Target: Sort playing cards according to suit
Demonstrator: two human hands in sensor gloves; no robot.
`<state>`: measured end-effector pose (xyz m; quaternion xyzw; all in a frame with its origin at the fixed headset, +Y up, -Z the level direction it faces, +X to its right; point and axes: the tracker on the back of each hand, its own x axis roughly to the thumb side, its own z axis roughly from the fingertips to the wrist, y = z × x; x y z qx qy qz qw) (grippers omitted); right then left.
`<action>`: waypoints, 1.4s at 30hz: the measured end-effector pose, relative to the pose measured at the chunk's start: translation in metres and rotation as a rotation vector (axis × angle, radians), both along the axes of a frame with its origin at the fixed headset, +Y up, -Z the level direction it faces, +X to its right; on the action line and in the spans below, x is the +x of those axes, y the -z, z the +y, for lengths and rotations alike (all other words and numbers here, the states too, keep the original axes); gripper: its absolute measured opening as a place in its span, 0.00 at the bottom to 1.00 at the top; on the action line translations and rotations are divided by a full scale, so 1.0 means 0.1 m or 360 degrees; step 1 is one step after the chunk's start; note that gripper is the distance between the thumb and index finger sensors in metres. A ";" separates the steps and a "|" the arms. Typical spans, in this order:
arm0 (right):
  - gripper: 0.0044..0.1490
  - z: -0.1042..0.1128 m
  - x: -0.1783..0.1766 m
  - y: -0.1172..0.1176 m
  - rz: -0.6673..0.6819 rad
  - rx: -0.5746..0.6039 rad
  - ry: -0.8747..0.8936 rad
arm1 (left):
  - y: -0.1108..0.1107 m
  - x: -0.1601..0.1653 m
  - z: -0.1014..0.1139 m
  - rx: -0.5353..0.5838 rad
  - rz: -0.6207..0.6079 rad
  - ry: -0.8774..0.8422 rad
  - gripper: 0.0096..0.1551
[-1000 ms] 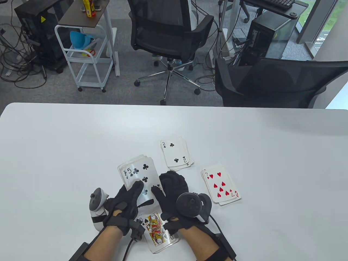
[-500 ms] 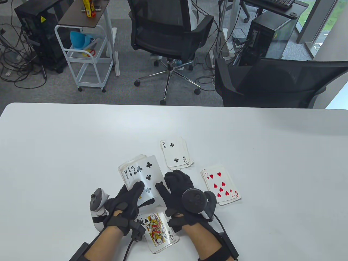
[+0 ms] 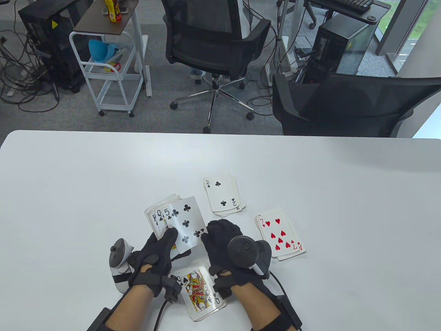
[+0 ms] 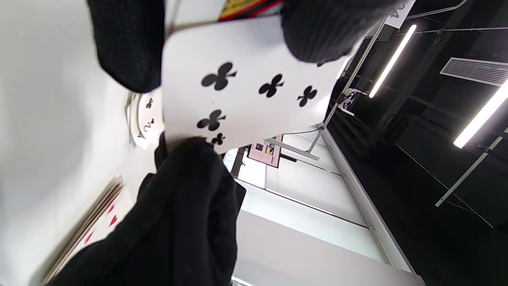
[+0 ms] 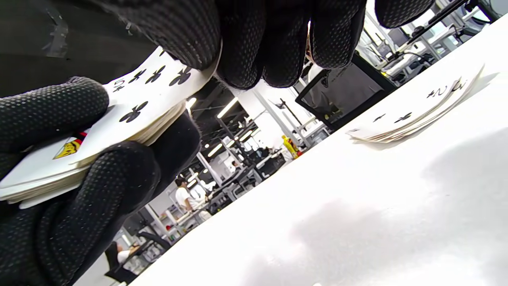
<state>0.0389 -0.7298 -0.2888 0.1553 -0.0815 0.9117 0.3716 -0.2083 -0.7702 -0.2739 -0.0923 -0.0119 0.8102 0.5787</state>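
The left hand (image 3: 156, 253) grips the deck (image 3: 165, 220), thumb across its face. The right hand (image 3: 224, 241) pinches the five (image 3: 184, 222), fanned off the top, at its corner. With so slight a pinch, the queen beneath may drag along toward the clubs pile (image 3: 224, 194) beyond the right fingers (image 3: 215, 229).

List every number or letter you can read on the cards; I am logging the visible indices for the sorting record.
"5": five of clubs, front of the fan in the left hand.
"Q": card behind it.
"K": rearmost fanned card.
"2": two of clubs atop the far pile.
"7": seven of hearts atop the right pile.
"A": card under it.
"Q": queen of spades.
Yellow bottle label: too small to read.
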 end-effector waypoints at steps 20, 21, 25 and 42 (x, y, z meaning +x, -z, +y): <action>0.23 0.29 0.56 0.57 -0.0601 -0.0078 -0.0370 | 0.04 0.01 0.06 0.0036 0.0010 -0.0027 0.31; 0.24 0.30 0.54 0.63 -0.0603 -0.0092 -0.0416 | 0.04 0.02 0.06 0.0035 0.0008 -0.0028 0.31; 0.24 0.30 0.31 1.02 -0.0564 -0.0278 -0.0592 | 0.03 0.01 0.08 0.0049 0.0005 -0.0042 0.31; 0.26 0.34 -0.19 0.78 -0.0578 0.0105 -0.0942 | 0.00 0.03 0.08 0.0060 -0.0011 -0.0057 0.32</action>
